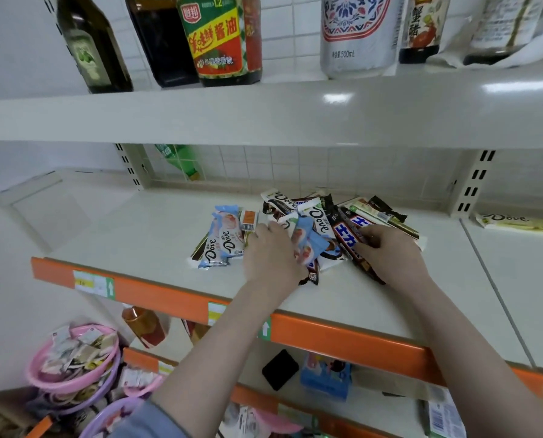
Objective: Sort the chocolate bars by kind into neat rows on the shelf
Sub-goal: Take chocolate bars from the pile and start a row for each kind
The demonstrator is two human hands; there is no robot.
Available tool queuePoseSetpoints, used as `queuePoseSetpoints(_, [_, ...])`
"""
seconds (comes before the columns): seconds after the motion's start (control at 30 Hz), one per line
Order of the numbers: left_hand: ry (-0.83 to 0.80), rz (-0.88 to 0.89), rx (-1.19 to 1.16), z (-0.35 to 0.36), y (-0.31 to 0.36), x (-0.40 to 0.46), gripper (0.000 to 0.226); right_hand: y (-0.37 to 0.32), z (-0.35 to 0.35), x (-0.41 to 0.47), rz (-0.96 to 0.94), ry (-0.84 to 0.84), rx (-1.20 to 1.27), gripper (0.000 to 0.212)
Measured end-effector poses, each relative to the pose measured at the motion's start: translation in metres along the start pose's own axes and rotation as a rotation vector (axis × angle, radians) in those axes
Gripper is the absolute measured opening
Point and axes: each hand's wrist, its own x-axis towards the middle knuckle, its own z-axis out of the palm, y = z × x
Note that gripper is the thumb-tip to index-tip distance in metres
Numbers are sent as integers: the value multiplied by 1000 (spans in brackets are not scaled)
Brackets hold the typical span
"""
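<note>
Sorting is begun but far from finished. On the shelf (144,229), to the left of my hands, a small group of light-blue bars (221,240) lies side by side, labels running near to far — the one row started so far, and a loose one, with an orange-labelled bar (249,220) lying at its far right end. A dark wrapper edge shows under the group's left side; I cannot tell what kind that is.

The bulk of the work is the mixed pile (333,216) at the middle of the shelf: white bars, dark brown bars with blue-and-white lettering, a black-wrapped one (387,208) at the far right, and pale green ones beneath, all overlapping at odd angles. No kind there is yet separated.

My left hand (271,251) lies at the pile's left edge, fingers curled onto a light-blue bar (306,245) that sits crumpled on top — I judge it gripped, though the fingertips are hidden behind the wrapper. My right hand (390,251) is on the pile's near right side, fingers pinching one dark brown bar (347,241) at its end.

One pale green bar (513,221) lies well apart on the next shelf section to the right, outside any row.

Remaining, in my judgement: join the blue bar to its row, lay out rows for the white, brown, black and green kinds, and square up all of them.
</note>
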Motion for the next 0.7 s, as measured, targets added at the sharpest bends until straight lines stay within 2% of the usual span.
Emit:
queuePoseSetpoints(0.07, [-36,-24,-56,-2,-1,0,58,-1,-1,-1,-13,4,5,22])
queuePoseSetpoints(0.23, [-133,-46,-318,2,-4,1,59,-2,-3,-5,-2,-6,27,24])
queuePoseSetpoints(0.3, [-122,-47,-294,5,-4,0,63,-2,-3,-6,-5,-5,33,23])
queuePoseSetpoints(0.47, [-164,-53,-24,7,-3,3,87,0,-4,-7,-4,12,38,19])
queuePoseSetpoints(0.7, [-284,-29,-141,-10,-13,10,47,15,-18,-10,55,54,64,25])
